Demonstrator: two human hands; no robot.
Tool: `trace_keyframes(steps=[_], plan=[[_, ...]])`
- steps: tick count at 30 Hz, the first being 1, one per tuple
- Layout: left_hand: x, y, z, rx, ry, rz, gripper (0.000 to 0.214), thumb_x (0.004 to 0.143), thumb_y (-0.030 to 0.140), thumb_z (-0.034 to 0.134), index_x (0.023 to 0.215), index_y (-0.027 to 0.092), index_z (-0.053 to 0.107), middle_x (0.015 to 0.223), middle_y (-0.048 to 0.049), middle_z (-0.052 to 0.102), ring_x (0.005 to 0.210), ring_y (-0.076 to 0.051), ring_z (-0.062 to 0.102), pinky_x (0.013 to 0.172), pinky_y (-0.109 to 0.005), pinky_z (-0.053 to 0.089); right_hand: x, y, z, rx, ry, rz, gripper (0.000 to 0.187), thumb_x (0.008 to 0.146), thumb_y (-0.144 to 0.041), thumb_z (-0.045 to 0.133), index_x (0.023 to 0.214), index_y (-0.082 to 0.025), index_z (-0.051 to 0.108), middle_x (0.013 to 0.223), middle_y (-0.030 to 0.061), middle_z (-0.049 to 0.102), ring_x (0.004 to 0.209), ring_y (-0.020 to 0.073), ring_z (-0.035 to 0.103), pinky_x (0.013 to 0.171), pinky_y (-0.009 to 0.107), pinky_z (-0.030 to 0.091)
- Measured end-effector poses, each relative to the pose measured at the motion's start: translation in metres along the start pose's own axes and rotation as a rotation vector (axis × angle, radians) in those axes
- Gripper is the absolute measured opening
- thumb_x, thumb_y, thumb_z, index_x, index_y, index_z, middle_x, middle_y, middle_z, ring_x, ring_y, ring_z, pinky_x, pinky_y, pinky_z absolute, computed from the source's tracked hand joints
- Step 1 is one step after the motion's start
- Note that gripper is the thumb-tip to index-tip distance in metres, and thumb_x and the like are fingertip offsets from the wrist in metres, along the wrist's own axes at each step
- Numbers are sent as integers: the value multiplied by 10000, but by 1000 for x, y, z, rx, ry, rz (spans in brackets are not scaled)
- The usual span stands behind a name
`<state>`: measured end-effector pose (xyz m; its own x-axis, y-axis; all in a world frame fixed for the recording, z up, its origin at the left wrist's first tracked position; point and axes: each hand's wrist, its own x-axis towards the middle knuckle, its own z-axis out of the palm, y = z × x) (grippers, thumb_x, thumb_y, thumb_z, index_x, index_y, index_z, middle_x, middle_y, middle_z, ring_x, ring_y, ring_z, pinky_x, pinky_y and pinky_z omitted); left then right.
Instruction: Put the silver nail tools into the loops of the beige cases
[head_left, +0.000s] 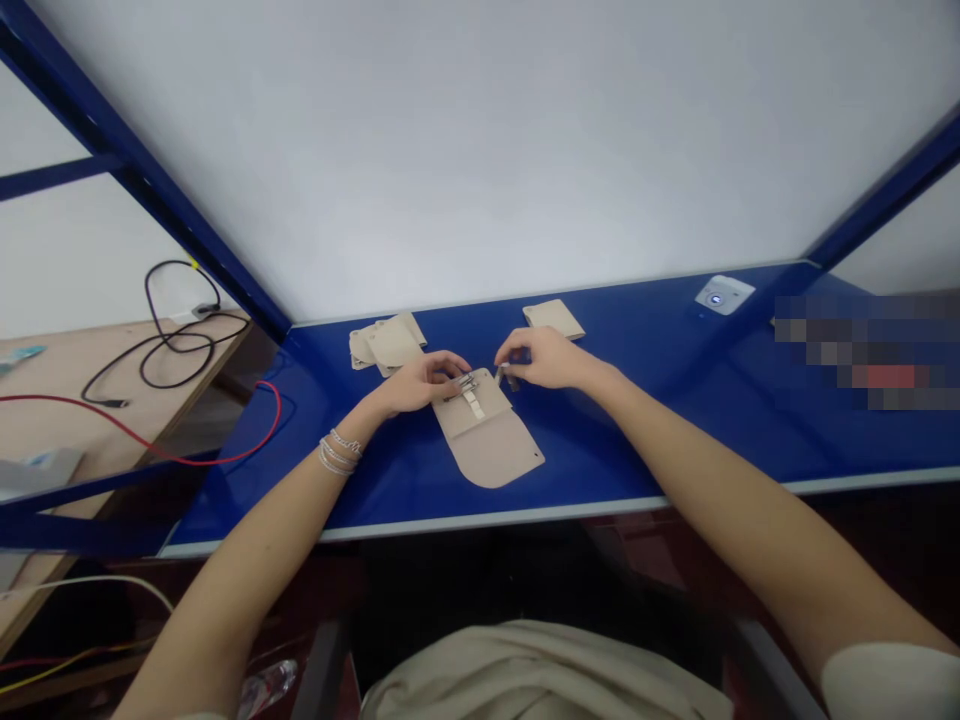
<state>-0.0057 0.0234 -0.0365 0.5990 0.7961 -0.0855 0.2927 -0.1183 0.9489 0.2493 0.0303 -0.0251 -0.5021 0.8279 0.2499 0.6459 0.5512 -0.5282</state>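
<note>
A beige pouch [496, 455] lies on the blue table in front of me, its rounded flap spread towards me. Against its upper left part rests my left hand [420, 384], fingers bent and closed around small silvery metal pieces [469, 384]. A short pale strip [475, 404] lies on the pouch just below them. Just off the pouch's upper right corner, my right hand [546, 357] pinches a small metal piece [510, 377]; its exact kind is too small to make out.
Several folded beige pouches [390, 345] are stacked behind my left hand. Another folded beige pouch [555, 317] lies behind my right hand. A white device [724, 295] sits at the back right. Cables [180, 350] lie on a wooden table at left; a red cable [274, 420] reaches over the blue table's edge.
</note>
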Motion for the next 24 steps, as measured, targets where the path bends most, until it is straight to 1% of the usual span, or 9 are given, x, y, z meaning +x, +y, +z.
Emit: trace_keyframes(steps=[3,6,9,11,13,16,19,24], plan=[[0,1,0,1,-11,1,416,767,351,766,1091,139,614,984,-53,630,759,-114,574,683,-255,448,0,5,1,-27,-49,3,253,731,-119,693,958,-182,786,927,57,713,787,165,640,736,270,498],[-1,2,0,19,-11,4,400,772,349,762,1080,136,620,1019,-66,638,770,-116,584,693,-259,457,1,6,8,-70,-103,-53,309,763,-143,688,1052,-197,782,1048,85,689,829,180,645,793,301,506],[-1,3,1,33,-17,-3,404,773,348,764,1086,138,617,998,-67,650,788,-126,599,709,-266,469,1,7,12,-136,-121,-102,240,797,-175,681,1003,-207,798,1127,108,661,915,220,636,864,359,492],[-2,4,1,36,-22,-6,411,775,352,763,1093,139,612,989,-67,655,802,-132,607,720,-269,474,2,7,11,-156,-98,-98,177,813,-208,681,942,-203,803,1119,111,658,940,234,628,892,383,479],[-2,4,1,36,-24,-3,415,777,357,762,1094,138,608,987,-66,655,803,-130,607,720,-268,474,2,7,9,-160,-63,-58,154,813,-198,677,909,-188,797,1084,112,669,917,231,628,879,379,481],[-2,4,1,34,-26,-6,417,782,360,759,1097,135,604,959,-57,649,783,-123,596,706,-262,464,2,6,5,-146,15,37,160,799,-141,654,903,-166,774,997,106,699,854,212,633,821,346,490],[-2,4,1,49,-22,-15,412,787,359,754,1098,134,606,961,-58,647,789,-125,593,709,-265,460,2,5,3,-79,98,98,164,797,-133,640,918,-160,749,924,85,728,828,204,642,789,332,490],[-3,5,2,69,-7,-14,396,782,356,753,1084,143,613,967,-59,653,793,-130,600,717,-271,464,2,4,6,28,181,91,148,796,-134,632,909,-160,724,903,66,739,833,187,654,774,316,494]])
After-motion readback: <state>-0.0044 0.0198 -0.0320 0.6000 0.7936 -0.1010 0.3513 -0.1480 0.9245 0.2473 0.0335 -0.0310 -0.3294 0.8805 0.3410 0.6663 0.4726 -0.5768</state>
